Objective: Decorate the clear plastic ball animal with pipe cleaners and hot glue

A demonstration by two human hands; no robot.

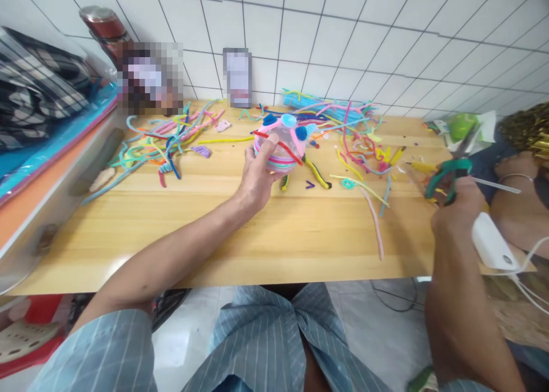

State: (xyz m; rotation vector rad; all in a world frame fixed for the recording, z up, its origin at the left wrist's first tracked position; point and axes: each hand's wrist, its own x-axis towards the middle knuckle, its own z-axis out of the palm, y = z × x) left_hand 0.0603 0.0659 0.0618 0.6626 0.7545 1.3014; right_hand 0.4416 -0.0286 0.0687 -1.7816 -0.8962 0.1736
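My left hand is closed around a round, clear-looking craft piece wrapped in pink, blue and purple pipe cleaners. Two dark blue pom-poms and a light blue disc sit on its top. A red pipe cleaner lies across its front, under my thumb. Off to the right, my right hand grips green-handled scissors, smeared by motion, with the blades upward. Beside that hand a thin whitish stick shows; whether I hold it, I cannot tell. Yellow-and-black handled pliers lie behind the craft piece.
Loose pipe cleaners are heaped at left, with more scattered scraps at right. A blue bundle and a phone are by the tiled wall. A white device with cables and another person's arm occupy the right side.
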